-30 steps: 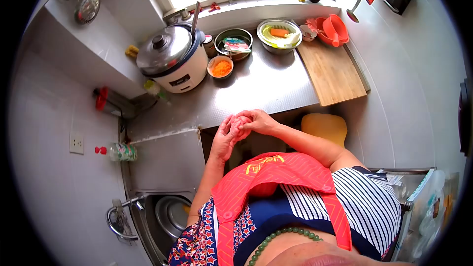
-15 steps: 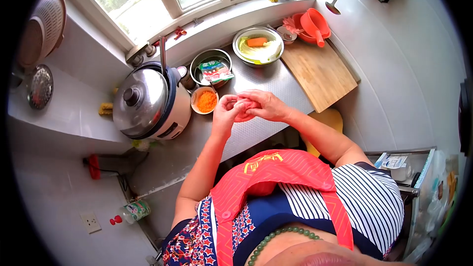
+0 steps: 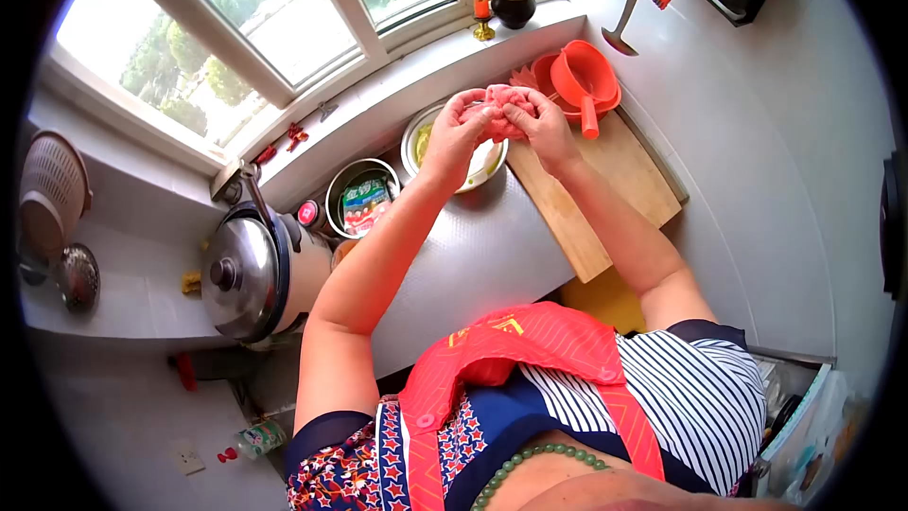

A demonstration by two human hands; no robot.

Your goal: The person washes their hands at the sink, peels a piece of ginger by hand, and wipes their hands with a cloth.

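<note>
My left hand (image 3: pixel 458 135) and my right hand (image 3: pixel 548 130) are raised together over the far side of the counter. Between them is a bunched-up pink cloth (image 3: pixel 504 114), gripped from both sides with curled fingers. Below and behind the hands stands a bowl (image 3: pixel 410 149) with pale green leaves, partly hidden by the cloth and my left hand. Just right of the hands, a red dipper with a handle (image 3: pixel 577 76) rests in a red basin (image 3: pixel 615 99). My right forearm passes over the wooden cutting board (image 3: pixel 615 194).
A steel pot (image 3: pixel 333 191) holding a printed food packet (image 3: pixel 364 205) stands left of my left forearm. Farther left is a large lidded cooker (image 3: pixel 248 274). On the windowsill are a candle (image 3: pixel 482 9) and a dark mortar (image 3: pixel 514 6). A ladle (image 3: pixel 624 33) hangs on the right wall.
Both hands have moved away from my body, up and to the right in view, carrying the pink cloth from the counter's front to above the bowl. The view has shifted too.
</note>
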